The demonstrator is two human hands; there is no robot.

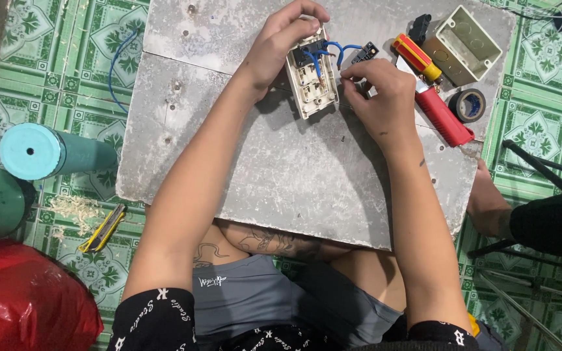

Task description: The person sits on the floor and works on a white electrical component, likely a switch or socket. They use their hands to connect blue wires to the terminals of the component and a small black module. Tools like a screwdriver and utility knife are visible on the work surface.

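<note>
Hands upper centre: left hand [284, 42] clamps cream rectangular plastic switch module [311, 81] on rough grey slab [294, 175]; right hand [382, 97] pinches blue wire [339, 49]. Cream open box [463, 45], contents unclear.

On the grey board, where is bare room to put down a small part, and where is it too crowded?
Bare: the grey board between the two forearms, below the switch plate, and its left part toward the edge. Crowded: the far right corner, with red screwdriver, tape roll and beige box. Left hand and right hand fill the top middle.

switch plate [311, 81] on slab [281, 169] ctr | screwdriver [417, 57], tape roll [468, 104], box [464, 44] to rt | knife [103, 229] on floor lft
</note>
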